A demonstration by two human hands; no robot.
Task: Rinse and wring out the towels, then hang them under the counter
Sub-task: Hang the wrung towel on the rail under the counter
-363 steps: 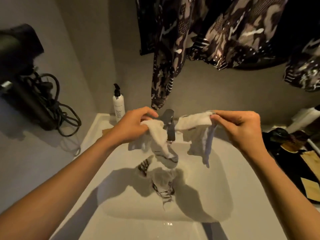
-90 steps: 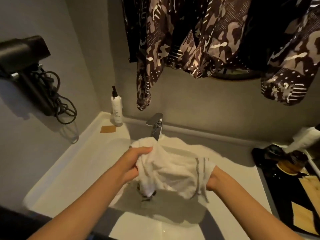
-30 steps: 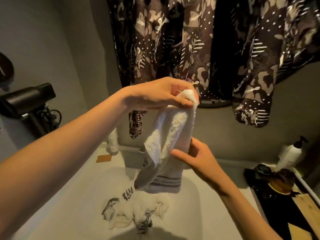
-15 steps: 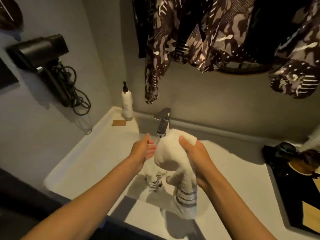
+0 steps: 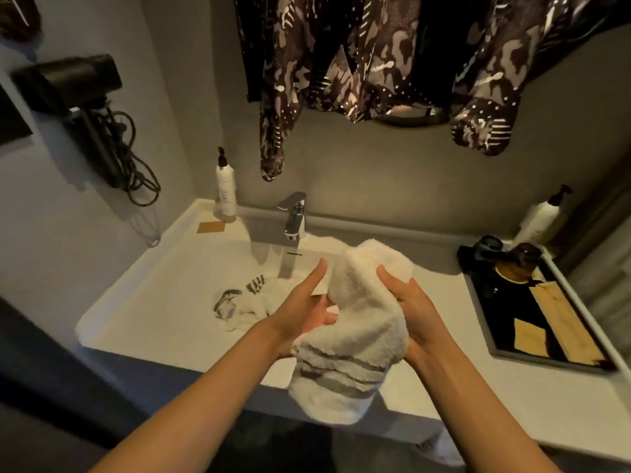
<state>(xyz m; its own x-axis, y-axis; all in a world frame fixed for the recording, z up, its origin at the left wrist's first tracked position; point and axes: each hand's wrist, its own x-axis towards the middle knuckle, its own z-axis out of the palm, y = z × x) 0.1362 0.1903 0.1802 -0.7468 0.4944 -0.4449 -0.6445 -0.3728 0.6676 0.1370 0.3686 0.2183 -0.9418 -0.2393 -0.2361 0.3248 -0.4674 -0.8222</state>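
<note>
1. A white towel point(image 5: 358, 322) is held above the near edge of the sink point(image 5: 164, 302), bunched into a thick roll between both hands.
2. Its long axis runs from far to near and slightly downward: the rounded folded end points toward the faucet point(image 5: 294, 220), and the end with grey stripes hangs toward the person, over the counter's near edge.
3. The right hand point(image 5: 406, 308) grips the towel from the right side, thumb curled over the upper folded part and fingers hidden behind the cloth.
4. The left hand point(image 5: 304, 308) presses against the towel's left side; its index finger points straight toward the faucet, the other fingers rest on the cloth.
5. A second towel point(image 5: 246, 302), white with dark stripes, lies crumpled in the basin, left of the hands.
6. A white pump bottle point(image 5: 226, 189) stands at the far left corner of the counter, and a dark tray point(image 5: 543, 302) sits to the right.
</note>
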